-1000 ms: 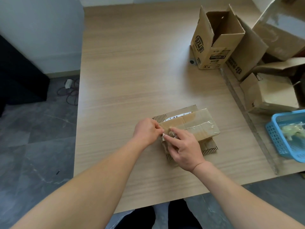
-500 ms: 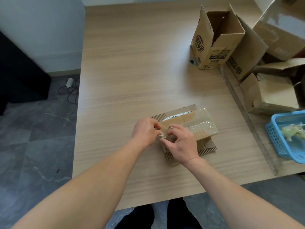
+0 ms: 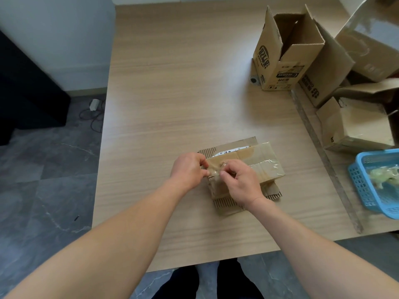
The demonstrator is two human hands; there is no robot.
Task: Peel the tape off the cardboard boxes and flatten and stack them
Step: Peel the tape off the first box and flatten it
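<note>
Two flattened boxes [image 3: 259, 165] [image 3: 228, 205], about five unflattened boxes [image 3: 278, 67], one basket [image 3: 359, 186], two hands [image 3: 187, 170] [image 3: 243, 184].

Both bare forearms extend forward from the lower corners and converge over the tabletop. The left hand [image 3: 187, 170] is curled, with thumb and forefinger pinching the near end of the flattened box [image 3: 259, 165]. The right hand [image 3: 240, 183], knuckles up, pinches loose tape [image 3: 222, 165] just beside the left fingers.

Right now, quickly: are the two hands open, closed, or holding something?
Left hand: closed, pinching the left end of the taped box.
Right hand: closed, pinching the tape at that end.
</note>
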